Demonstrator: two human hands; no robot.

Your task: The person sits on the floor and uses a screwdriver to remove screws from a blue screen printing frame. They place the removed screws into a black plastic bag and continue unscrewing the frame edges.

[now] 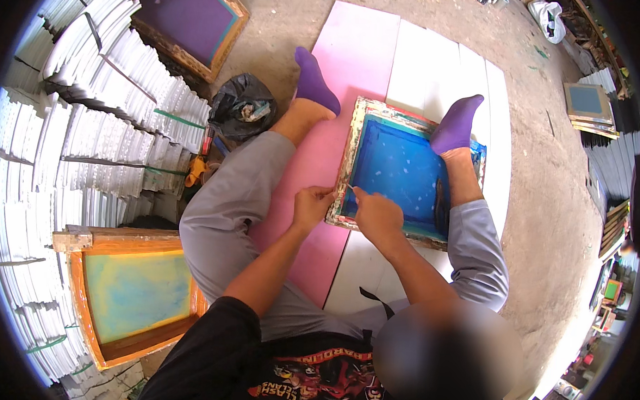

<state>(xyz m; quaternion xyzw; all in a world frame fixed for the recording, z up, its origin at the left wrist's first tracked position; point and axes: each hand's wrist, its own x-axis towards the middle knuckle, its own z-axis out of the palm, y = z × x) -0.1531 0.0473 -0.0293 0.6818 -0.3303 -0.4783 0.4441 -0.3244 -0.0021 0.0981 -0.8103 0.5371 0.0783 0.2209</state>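
Note:
A screen-printing frame (341, 162) with blue mesh lies flat between my legs, its wooden border crusted with old paint. Pale specks dot the mesh. At the frame's left border, my left hand (313, 207) is closed, fingertips pinched together; whether they grip the wood or something small is hidden. Just to the right of it, my right hand (379, 217) is closed over the lower left part of the mesh. A thin pale tip (351, 188) shows at its fingers, too small to name. My right foot (458, 126) in a purple sock rests at the frame's upper right corner.
I sit on a pink board (353, 49) and white boards (427, 66). Tall stacks of white sheets (100, 139) line the left. Also on that side are a yellow-green screen frame (140, 292), a purple screen frame (182, 19) and a black plastic bag (232, 105).

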